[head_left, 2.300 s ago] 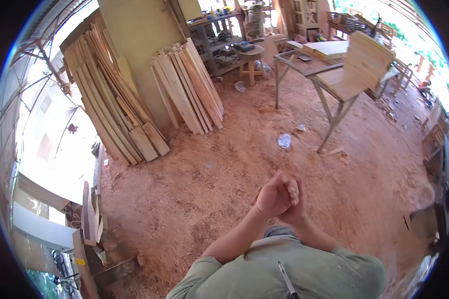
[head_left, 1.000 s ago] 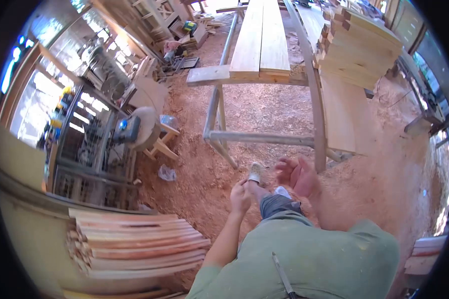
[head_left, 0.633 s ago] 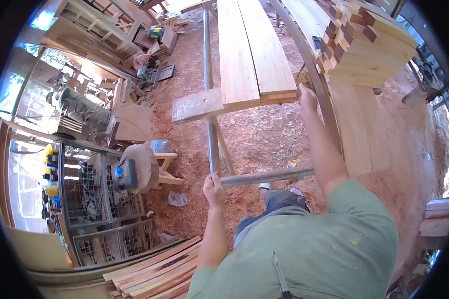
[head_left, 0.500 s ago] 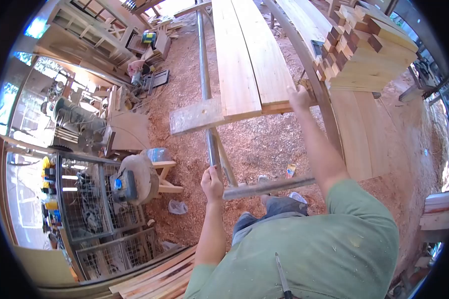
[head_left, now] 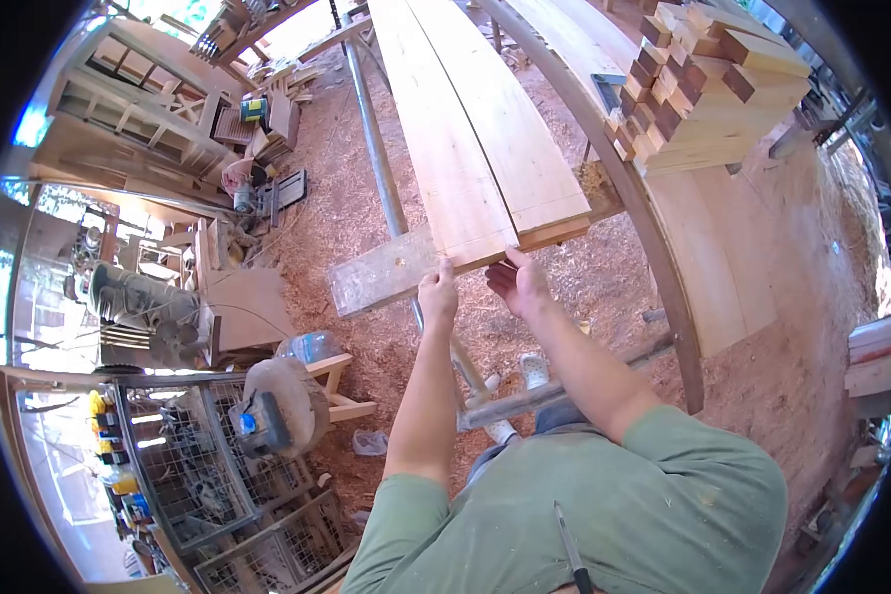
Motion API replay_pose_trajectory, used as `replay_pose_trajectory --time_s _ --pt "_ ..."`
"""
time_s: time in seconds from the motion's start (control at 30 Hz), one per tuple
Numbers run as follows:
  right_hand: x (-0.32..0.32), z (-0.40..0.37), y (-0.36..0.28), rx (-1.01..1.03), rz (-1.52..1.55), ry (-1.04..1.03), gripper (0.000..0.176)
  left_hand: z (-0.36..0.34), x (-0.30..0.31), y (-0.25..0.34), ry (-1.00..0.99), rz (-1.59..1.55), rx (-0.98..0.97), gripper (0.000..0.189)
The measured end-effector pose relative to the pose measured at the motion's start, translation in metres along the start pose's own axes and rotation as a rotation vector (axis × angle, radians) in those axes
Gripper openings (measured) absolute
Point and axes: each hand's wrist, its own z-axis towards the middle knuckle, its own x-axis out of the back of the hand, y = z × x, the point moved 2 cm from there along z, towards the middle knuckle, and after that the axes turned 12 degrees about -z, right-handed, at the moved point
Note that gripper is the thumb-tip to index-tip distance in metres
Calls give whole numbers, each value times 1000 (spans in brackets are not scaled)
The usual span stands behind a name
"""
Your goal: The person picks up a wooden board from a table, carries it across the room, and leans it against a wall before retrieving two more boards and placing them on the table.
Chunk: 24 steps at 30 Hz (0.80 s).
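Note:
Two long pale wooden boards lie side by side with a thin gap between them, the left board (head_left: 450, 148) and the right board (head_left: 525, 148). My left hand (head_left: 439, 294) is closed at the near left corner of the left board, thumb up against its end. At that board's near right corner is my right hand (head_left: 525, 284), fingers loosely apart below the end and thumb side right at the edge. A short crosspiece (head_left: 376, 277) passes beneath the boards and sticks out to the left.
A metal pipe (head_left: 374, 148) runs along the left of the boards, a curved brown beam (head_left: 614, 148) along the right. Stacked wood blocks (head_left: 723, 109) stand at right. Left are a round log piece (head_left: 307, 401) and a wire-mesh rack (head_left: 183, 465). Shavings cover the ground.
My left hand has left the metal pipe and moved up to the left board's end. My right hand has come left from the right board's corner. The view has shifted.

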Motion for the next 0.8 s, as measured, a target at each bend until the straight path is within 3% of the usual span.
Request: replay_pose_trajectory --time_s 0.17,0.3,0.37,0.53,0.67,0.73,0.8 --pt "-6 6 -5 20 69 101 37 13 2 8 67 -11 -49 48" --pt "-16 10 -13 14 81 113 37 20 3 14 11 -123 60 40" --pt "-8 31 -3 49 -62 97 39 16 5 12 -10 -163 72 38" --pt "-17 23 -3 70 -51 186 36 21 3 15 8 -11 -156 39" --pt "-14 21 0 81 -34 182 36 16 -5 16 -71 -106 -95 38" --pt "-18 16 -1 93 -12 176 36 5 -3 17 -29 -87 -232 37" --pt "-20 15 1 97 0 162 35 -1 -1 19 -19 21 -208 36"
